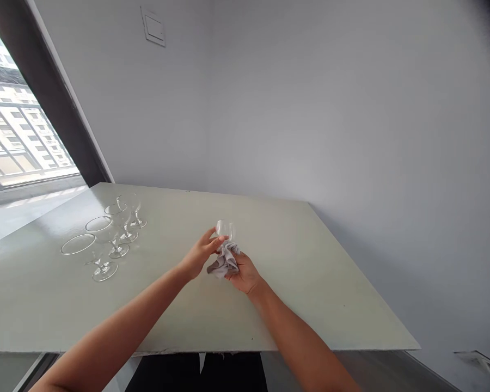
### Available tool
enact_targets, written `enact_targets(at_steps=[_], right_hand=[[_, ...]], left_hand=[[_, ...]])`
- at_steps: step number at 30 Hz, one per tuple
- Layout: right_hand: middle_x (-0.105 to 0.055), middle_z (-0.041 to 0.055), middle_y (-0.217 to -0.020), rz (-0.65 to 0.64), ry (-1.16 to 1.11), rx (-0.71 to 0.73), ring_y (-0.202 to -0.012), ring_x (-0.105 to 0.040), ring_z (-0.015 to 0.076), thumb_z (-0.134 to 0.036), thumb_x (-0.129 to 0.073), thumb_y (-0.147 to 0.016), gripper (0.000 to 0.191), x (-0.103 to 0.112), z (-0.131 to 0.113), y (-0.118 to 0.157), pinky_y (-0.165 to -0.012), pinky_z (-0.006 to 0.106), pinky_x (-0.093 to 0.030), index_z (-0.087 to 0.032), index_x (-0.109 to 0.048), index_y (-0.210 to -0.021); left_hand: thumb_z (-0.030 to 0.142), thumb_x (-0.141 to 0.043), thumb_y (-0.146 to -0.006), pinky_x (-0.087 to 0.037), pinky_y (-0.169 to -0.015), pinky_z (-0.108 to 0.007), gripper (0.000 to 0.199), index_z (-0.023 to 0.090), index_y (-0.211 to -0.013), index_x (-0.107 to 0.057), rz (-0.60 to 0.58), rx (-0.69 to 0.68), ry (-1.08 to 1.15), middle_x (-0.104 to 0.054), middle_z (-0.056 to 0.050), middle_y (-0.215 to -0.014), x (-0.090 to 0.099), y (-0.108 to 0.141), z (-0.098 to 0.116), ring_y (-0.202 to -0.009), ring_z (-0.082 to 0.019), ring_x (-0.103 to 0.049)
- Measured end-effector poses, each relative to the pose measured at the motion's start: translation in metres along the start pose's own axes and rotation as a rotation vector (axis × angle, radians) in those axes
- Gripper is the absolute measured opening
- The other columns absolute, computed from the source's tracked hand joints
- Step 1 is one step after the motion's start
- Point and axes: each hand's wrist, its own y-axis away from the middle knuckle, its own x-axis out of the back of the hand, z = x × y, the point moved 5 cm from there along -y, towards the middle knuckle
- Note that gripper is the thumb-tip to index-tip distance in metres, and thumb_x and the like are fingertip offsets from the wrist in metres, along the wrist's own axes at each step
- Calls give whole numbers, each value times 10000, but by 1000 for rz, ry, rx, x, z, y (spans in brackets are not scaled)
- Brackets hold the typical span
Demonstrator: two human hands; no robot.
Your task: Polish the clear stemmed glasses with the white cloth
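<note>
Clear glass [221,227] held up between left grip [198,257] and right grip [244,274], cloth [224,263] at its lower part

Head view: The left grip is closed on the side of the clear glass, thumb and fingers around it, while the right grip is clamped on the crumpled grey cloth, bunched against the lower part of the same glass. The glass's upper part shows just beyond the fingers; its lower part is hidden by cloth and fingers, and its exact tilt cannot be told. Both grips are above the pale tabletop [310,261], close together.

Well to the left of the left grip, four stemmed glasses [119,251] stand upright on their feet in a slanting row. The nearest is roughly level with the grips; the others run farther beyond them. Past the grips rise plain grey walls [330,109], with a switch plate [154,28] up and to the left. Farther left is a window [24,130] with a dark frame [51,81].
</note>
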Motion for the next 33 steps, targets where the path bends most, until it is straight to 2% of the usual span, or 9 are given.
enact_targets(at_steps=[3, 6, 12, 15, 17, 20, 24, 28, 33], right_hand=[[-599, 13, -797, -132, 90, -79, -638, -549, 119, -391, -663, -709, 283, -8, 1, 5, -546, 240, -430, -180, -599, -887], [-603, 24, -780, -168, 330, -51, -698, -570, 150, -359, -670, -698, 263, -9, -6, 8, -622, 285, -446, -165, -598, -859], [-607, 26, -819, 213, 1080, 331, -759, -547, 194, -173, -578, -694, 224, 6, -24, 6, -640, 307, -406, -237, -578, -909], [-599, 46, -829, 326, 1238, 412, -770, -539, 213, -121, -566, -644, 282, 6, -25, 5, -644, 319, -400, -228, -576, -904], [-600, 26, -802, 261, 1123, 338, -726, -538, 194, -122, -559, -633, 293, 5, -24, 3, -609, 305, -408, -227, -571, -907], [-596, 2, -743, 13, 704, 116, -674, -544, 167, -142, -583, -612, 245, -1, -19, 5, -571, 289, -435, -192, -572, -852], [-628, 32, -836, -223, 161, -70, -737, -582, 190, -195, -595, -649, 314, -16, -11, 10, -618, 378, -498, -179, -556, -960], [-640, 38, -892, -100, -72, -28, -782, -600, 201, -284, -566, -725, 258, -15, 1, 1, -661, 414, -508, -202, -556, -970], [-638, 13, -857, 215, -55, 204, -752, -600, 165, -279, -618, -695, 202, 5, 0, -10, -674, 351, -516, -220, -580, -885]], left_hand=[[499, -597, -706, -425, -665, -307, 669, 159, -1243, -389, -121, 30, 49, -627, -141, -1032, 4, -5, 2, -849, -220, -594], [489, -626, -685, -417, -739, -335, 602, 163, -1154, -438, 7, -7, 45, -642, -121, -997, 12, -9, -5, -893, -225, -589], [484, -650, -667, -399, -814, -360, 593, 189, -1126, -418, 255, 9, 90, -652, -108, -1001, 16, -11, -25, -998, -232, -562], [465, -663, -660, -415, -795, -341, 621, 192, -1148, -393, 300, -56, 156, -641, -108, -1036, 16, -9, -23, -982, -220, -571], [446, -669, -659, -423, -792, -334, 624, 202, -1160, -388, 261, -112, 181, -635, -101, -1050, 16, -6, -17, -975, -217, -576], [431, -665, -666, -432, -798, -348, 581, 195, -1137, -421, 119, -180, 222, -640, -103, -1017, 13, -2, -8, -978, -240, -578], [428, -653, -676, -440, -806, -369, 543, 188, -1116, -444, 50, -226, 307, -642, -104, -990, 14, 1, -1, -997, -268, -573], [454, -642, -682, -450, -811, -387, 581, 199, -1140, -393, 127, -237, 372, -636, -96, -1000, 18, 2, -3, -991, -266, -585], [461, -692, -625, -445, -835, -395, 631, 197, -1117, -396, 216, -334, 223, -624, -96, -987, 13, 9, -6, -1014, -270, -570]])
